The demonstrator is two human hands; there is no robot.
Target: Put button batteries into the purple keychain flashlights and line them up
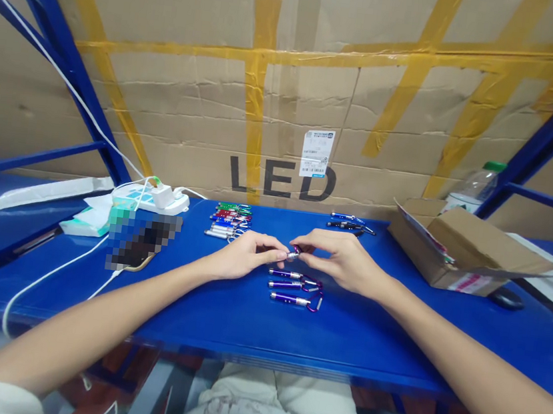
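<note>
Both hands meet over the middle of the blue table (223, 314), pinching one small purple torch (293, 255) between them. The left hand (246, 256) has its thumb and fingers closed on the torch's silver end, knuckles up. The right hand (338, 258) clamps the other end with its fingertips, just at the purple clip. The torch sits just above the table, between the two hands, roughly level.

Just below the hands lie three more purple torches (295, 287) in a short stack, side by side, each with a carabiner at its right end. Behind the left hand is a row of torches (228, 220) in green, red, blue and silver, packed close together. Behind the right hand, a few dark torches (349, 224) lie apart from the rest.

At the far left stand a white power strip (156, 198) with a cable trailing off the table edge, and a blurred patch beside it. On the right an open cardboard box (463, 250) sits, a plastic bottle (475, 186) behind it and a dark mouse (506, 299) near its corner. A taped cardboard wall (293, 68) marked LED backs the table
</note>
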